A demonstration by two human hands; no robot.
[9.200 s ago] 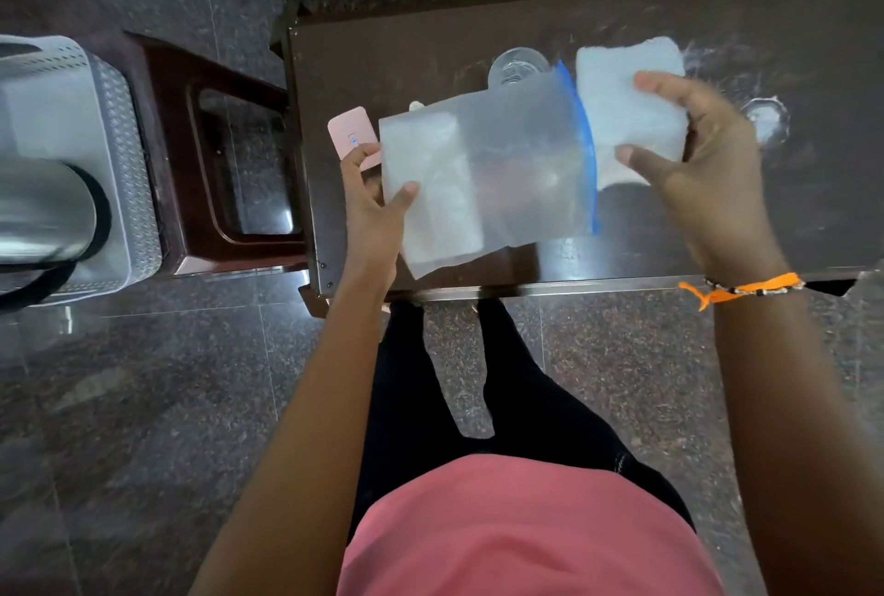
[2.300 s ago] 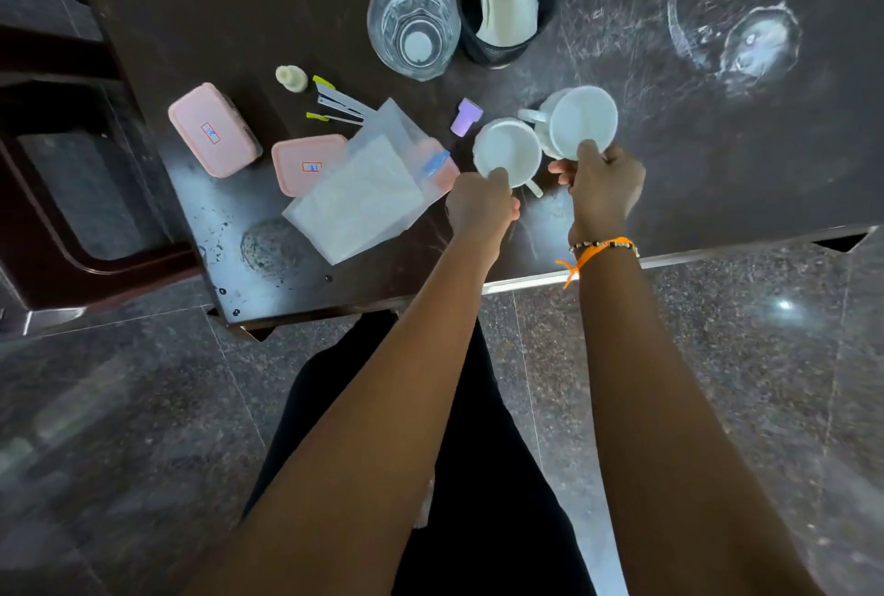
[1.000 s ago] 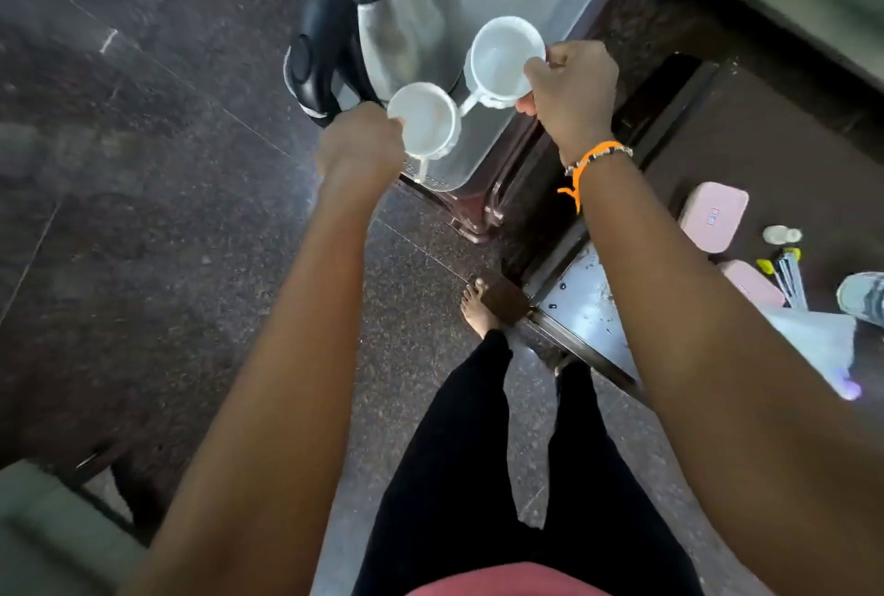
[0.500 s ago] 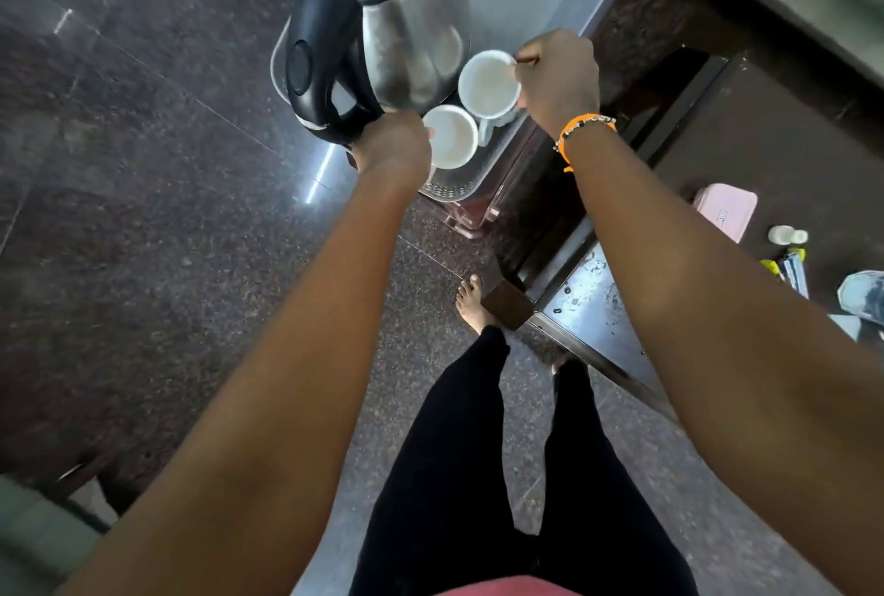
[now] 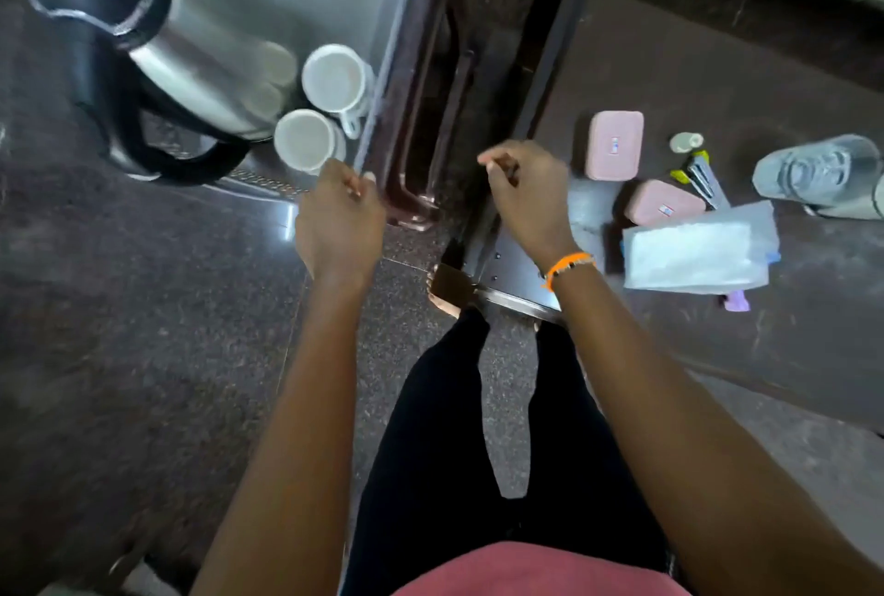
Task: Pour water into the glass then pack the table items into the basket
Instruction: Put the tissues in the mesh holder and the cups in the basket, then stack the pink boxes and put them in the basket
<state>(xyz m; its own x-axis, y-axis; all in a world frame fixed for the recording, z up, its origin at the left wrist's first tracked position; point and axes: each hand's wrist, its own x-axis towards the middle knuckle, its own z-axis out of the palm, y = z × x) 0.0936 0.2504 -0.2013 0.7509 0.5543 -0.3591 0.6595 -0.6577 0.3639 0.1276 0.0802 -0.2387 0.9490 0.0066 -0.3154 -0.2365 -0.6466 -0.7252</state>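
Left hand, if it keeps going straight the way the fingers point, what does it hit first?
Most likely the near rim of the basket, which the left hand already overlaps in the head view. Just past it sits the nearer white cup. Depth is unclear, so the hand could pass above the rim.

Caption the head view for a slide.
Two white cups sit in the basket beside the kettle; both hands empty.

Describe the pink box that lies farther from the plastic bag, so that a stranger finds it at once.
Start at the dark table on the right. Near its left edge lie two pink rounded plastic boxes. The wanted box lies fully uncovered, while the other box is partly under the clear plastic bag.
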